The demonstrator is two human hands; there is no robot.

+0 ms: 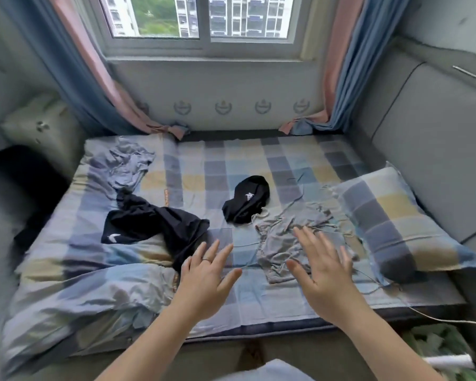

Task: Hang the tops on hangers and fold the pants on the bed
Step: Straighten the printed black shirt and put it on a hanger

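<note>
Here, the left hand (206,273) and right hand (322,268) hover over the bed (217,166), fingers (312,243) spread and holding nothing. The right hand is nearer the grey garment (280,243), which lies crumpled under its fingertips and on toward 12 o'clock; whether they touch is unclear. Black shorts (160,224) lie at the left hand's 11 o'clock. Farther off are a black piece (246,200) and a grey top (127,166). No hangers are in view.

Cool checks, black and grey cloth.
The bed sheet (259,166) and pillow (390,215) are checked blue, grey and pale yellow; the large black garment (160,224) bears a white logo, the small black garment (248,199) a white emblem; the drawstring garment (283,240) is pale grey.
</note>
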